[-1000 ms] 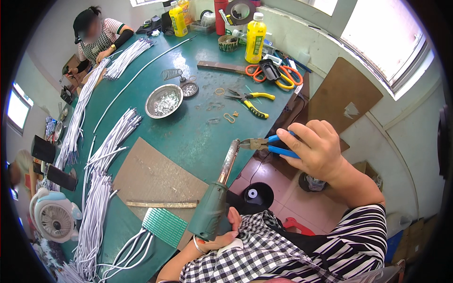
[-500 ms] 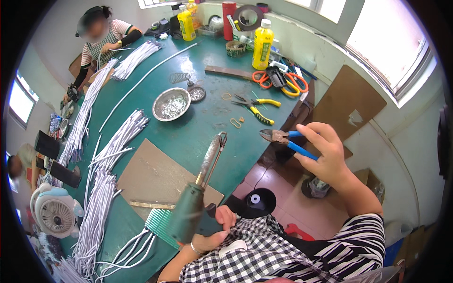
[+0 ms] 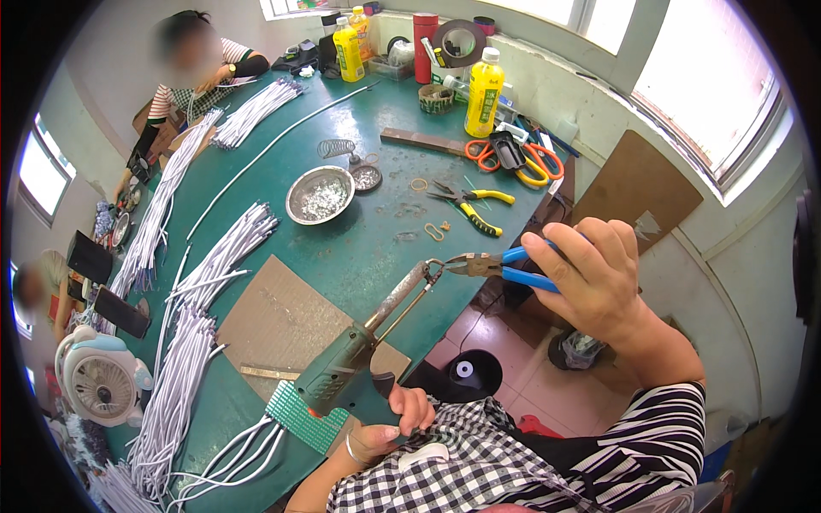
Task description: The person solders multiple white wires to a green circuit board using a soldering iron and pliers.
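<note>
My left hand [image 3: 395,421] is closed round the grip of a green soldering gun [image 3: 335,369], whose metal barrel slants up and to the right. In my right hand [image 3: 592,278] is a pair of blue-handled cutting pliers [image 3: 479,265]. The jaws of the pliers meet the bent tip of the soldering gun; whether they bite on it is too small to tell. Under the gun lies a green perforated board [image 3: 289,412] with white cables [image 3: 250,449] running off it, close to a brown board [image 3: 286,308] on the table.
On the green table [image 3: 248,175] lie bundles of white cables [image 3: 184,368], a metal bowl [image 3: 329,171] of silvery bits, yellow-black pliers [image 3: 472,205], orange-handled scissors [image 3: 483,154] and a yellow bottle [image 3: 484,94]. A fan [image 3: 103,376] stands left. Another person [image 3: 201,73] sits at the far left.
The soldering gun's tip has swung right and a little down. The blue-handled pliers have moved left, and their jaws now meet the tip. My view has shifted slightly.
</note>
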{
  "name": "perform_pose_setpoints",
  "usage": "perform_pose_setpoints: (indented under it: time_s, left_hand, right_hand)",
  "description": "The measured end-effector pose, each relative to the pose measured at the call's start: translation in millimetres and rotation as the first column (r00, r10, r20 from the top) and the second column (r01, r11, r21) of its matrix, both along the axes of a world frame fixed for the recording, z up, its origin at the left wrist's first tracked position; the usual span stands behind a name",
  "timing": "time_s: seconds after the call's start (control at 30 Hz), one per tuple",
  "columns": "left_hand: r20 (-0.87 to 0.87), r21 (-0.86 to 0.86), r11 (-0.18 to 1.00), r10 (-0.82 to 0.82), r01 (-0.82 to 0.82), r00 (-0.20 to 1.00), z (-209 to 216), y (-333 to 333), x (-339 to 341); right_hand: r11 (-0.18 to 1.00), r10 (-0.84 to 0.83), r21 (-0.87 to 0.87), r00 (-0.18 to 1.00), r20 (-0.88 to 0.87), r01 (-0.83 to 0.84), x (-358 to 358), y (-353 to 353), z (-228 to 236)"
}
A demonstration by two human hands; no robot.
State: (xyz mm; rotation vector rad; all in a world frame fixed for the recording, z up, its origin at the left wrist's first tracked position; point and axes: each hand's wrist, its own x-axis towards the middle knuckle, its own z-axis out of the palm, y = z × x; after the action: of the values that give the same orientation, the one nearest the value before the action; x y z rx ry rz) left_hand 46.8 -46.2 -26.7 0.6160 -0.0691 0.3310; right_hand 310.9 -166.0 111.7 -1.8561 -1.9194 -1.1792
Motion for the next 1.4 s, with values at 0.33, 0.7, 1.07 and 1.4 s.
perform_pose_setpoints:
  time_s: [0.33,0.7,1.07,1.4]
  left_hand:
    - [0.010,0.079,0.997,-0.018,0.017,1.000,-2,0,-2]
    - [-0.110,0.405,0.914,0.014,0.032,0.994,6,3,-6]
    - [-0.143,0.644,0.764,0.084,0.028,0.986,16,6,-1]
    - [-0.178,0.712,0.688,0.370,-0.141,0.912,-2,-3,-1]
  right_hand:
    - [0.999,0.041,-0.020,0.998,0.057,-0.040,-4,8,4]
    - [0.993,0.086,-0.095,0.987,0.132,-0.074,2,7,2]
    - [0.958,0.004,-0.278,0.971,-0.237,-0.072,4,2,-2]
    - [0.954,0.015,-0.248,0.852,-0.523,-0.169,21,27,-27]
